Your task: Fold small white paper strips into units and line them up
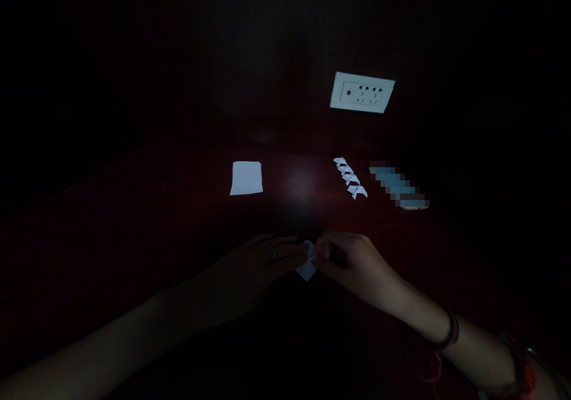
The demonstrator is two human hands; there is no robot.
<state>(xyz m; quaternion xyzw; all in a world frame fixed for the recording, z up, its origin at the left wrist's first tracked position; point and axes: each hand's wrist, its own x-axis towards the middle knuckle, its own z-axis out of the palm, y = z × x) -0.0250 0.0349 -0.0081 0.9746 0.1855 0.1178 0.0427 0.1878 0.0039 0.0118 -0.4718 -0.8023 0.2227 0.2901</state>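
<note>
A small white piece of paper [307, 270] lies on the dark reddish table between my hands, one corner pointing toward me. My left hand [263, 263], with a ring on one finger, is stretched out from the left, its fingertips resting on the paper's left side. From the right, my right hand [357, 263] pinches the paper's right edge between thumb and curled fingers. Beyond them, a row of small folded white paper pieces [350, 178] runs slantwise, and a square stack of white paper [247, 178] sits to the left.
A phone [399, 187] with a blurred-out screen lies right of the folded pieces. A white socket panel [362, 93] is set in the dark wall behind the table. Bracelets circle my right wrist and forearm. Much of the scene is in deep shadow.
</note>
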